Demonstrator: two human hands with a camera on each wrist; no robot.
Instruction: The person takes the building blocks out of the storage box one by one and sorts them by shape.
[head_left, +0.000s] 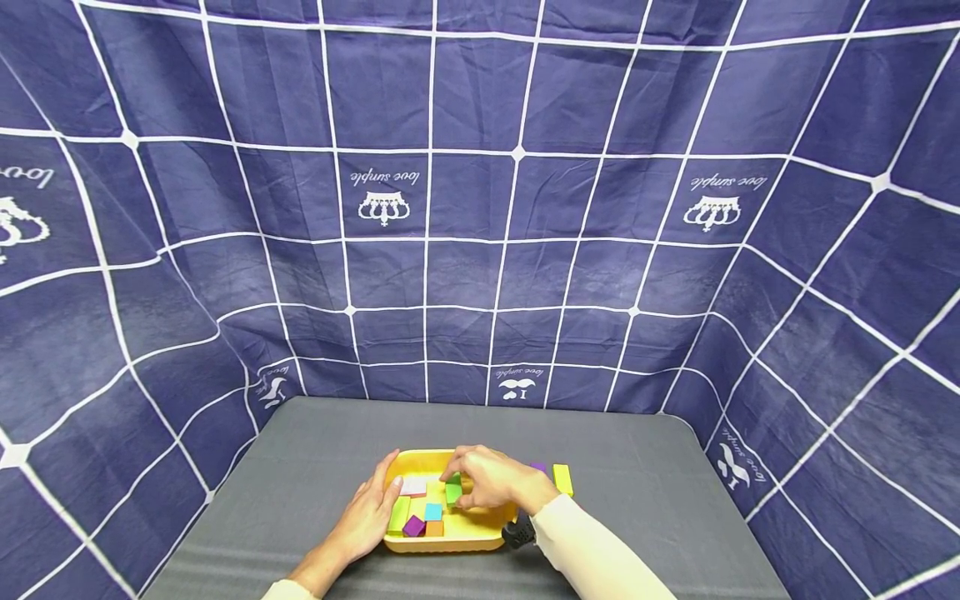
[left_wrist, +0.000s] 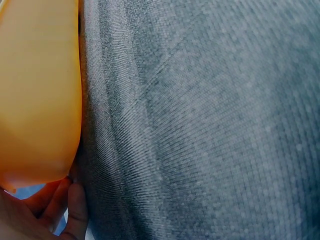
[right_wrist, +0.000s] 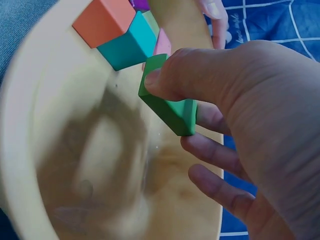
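A yellow plastic tub [head_left: 442, 546] holds several coloured blocks. My left hand [head_left: 365, 515] grips the tub's left end, thumb at the rim and fingers along the outside; in the left wrist view its fingers [left_wrist: 55, 207] curl by the tub's corner. Inside the tub, my right hand [head_left: 491, 477] pinches a green block [right_wrist: 172, 112] between thumb and fingers, tilted in the right wrist view. To its left are a light blue block [head_left: 433, 512], an orange block [head_left: 435, 528], a purple block [head_left: 414, 526], a yellow-green block [head_left: 398, 517] and a whitish block [head_left: 415, 483].
Right of the tub, a yellow block [head_left: 562, 479] and a purple block [head_left: 537, 467], partly hidden by my right wrist, lie on the grey tabletop [head_left: 315, 467]. Blue cloth with white lines [head_left: 480, 275] hangs behind and on both sides.
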